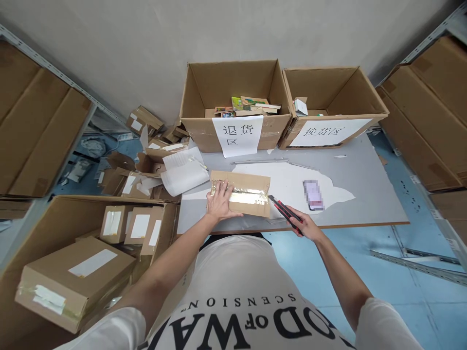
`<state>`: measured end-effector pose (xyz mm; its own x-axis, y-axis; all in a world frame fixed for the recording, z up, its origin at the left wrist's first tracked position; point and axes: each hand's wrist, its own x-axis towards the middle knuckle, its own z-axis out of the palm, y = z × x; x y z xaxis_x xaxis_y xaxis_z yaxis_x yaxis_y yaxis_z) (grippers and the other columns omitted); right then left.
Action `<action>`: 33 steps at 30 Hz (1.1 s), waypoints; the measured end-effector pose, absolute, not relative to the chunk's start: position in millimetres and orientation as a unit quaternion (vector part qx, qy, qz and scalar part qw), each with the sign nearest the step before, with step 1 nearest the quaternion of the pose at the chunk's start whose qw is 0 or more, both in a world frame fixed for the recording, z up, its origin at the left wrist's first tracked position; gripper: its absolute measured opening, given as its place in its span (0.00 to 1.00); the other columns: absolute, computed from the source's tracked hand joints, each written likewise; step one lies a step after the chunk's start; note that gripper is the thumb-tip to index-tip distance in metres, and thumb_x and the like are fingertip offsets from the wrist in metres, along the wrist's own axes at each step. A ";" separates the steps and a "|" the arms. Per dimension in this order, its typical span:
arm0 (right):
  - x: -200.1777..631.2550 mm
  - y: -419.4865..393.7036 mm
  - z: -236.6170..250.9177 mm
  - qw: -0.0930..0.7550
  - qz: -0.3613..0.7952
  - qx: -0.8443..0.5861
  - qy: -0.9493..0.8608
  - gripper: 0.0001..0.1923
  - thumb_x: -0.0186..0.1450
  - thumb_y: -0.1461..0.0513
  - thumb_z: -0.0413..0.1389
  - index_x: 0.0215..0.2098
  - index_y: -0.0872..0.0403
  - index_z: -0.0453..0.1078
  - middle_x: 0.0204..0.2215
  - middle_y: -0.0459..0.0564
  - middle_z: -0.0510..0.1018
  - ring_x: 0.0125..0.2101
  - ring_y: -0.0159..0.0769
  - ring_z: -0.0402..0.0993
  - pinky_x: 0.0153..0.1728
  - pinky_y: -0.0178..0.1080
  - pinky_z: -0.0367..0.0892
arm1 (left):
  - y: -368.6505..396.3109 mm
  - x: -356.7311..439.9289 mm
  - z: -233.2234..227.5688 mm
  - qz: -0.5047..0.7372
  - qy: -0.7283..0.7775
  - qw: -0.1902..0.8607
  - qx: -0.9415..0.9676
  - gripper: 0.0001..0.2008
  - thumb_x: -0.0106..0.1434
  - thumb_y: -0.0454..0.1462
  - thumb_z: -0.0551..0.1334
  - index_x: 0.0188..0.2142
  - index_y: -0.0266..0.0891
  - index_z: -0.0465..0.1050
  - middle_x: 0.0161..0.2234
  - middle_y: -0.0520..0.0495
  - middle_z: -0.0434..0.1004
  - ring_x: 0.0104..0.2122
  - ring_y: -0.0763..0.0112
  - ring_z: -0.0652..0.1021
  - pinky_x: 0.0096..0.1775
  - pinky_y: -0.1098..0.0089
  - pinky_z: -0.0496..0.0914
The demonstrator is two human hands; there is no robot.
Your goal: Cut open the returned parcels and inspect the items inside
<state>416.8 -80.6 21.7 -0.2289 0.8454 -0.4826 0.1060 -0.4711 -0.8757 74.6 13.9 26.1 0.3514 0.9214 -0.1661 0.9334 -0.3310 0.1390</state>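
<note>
I'm at the tape-slitting step: my left hand [221, 198] presses flat on the taped parcel [241, 193] at frame centre, right hand [303, 226] clamped on the utility knife [285, 213], blade at its right end; next needs a shallow cut.

At the far edge of the grey table [368, 184] stand two open cartons: the labelled carton [233, 104], holding small boxes, and just right of it a second labelled carton [330, 104]. Left of the table lies a heap of torn cardboard and paper [153, 165]. Nearer, also left of the table, a large open box [47, 228] holds sealed parcels [76, 279].
</note>
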 end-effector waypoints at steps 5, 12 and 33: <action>412.9 -97.7 14.6 0.277 0.676 -0.540 -0.417 0.38 0.61 0.46 0.56 0.65 0.47 0.53 0.28 0.45 0.72 0.13 0.23 0.58 0.11 0.31 0.52 | 17.9 76.1 26.7 -0.031 0.574 0.113 0.811 0.54 0.46 0.64 0.60 0.66 0.43 0.47 0.68 0.35 0.41 0.65 0.39 0.45 0.53 0.44 0.56; 424.9 -119.9 14.3 0.244 0.717 -0.514 -0.403 0.34 0.63 0.47 0.54 0.64 0.45 0.55 0.28 0.45 0.71 0.12 0.22 0.56 0.10 0.30 0.49 | 22.2 78.3 27.1 -0.033 0.572 0.116 0.812 0.55 0.46 0.65 0.59 0.66 0.42 0.47 0.68 0.35 0.41 0.65 0.40 0.44 0.53 0.42 0.56; 316.3 -112.8 -0.2 0.546 0.660 -0.506 -0.103 0.23 0.58 0.51 0.61 0.50 0.40 0.62 0.58 0.44 0.67 0.57 0.48 0.65 0.41 0.54 0.74 | 115.9 -1.5 19.9 0.236 0.633 0.462 0.574 0.28 0.66 0.48 0.49 0.61 0.40 0.58 0.61 0.38 0.61 0.57 0.60 0.68 0.51 0.58 0.68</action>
<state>316.3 -112.8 -0.2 0.1080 0.8249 -0.5549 -0.6157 -0.3827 -0.6888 -1.5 115.9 19.9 0.0876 0.9455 -0.3135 0.5083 0.2282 0.8304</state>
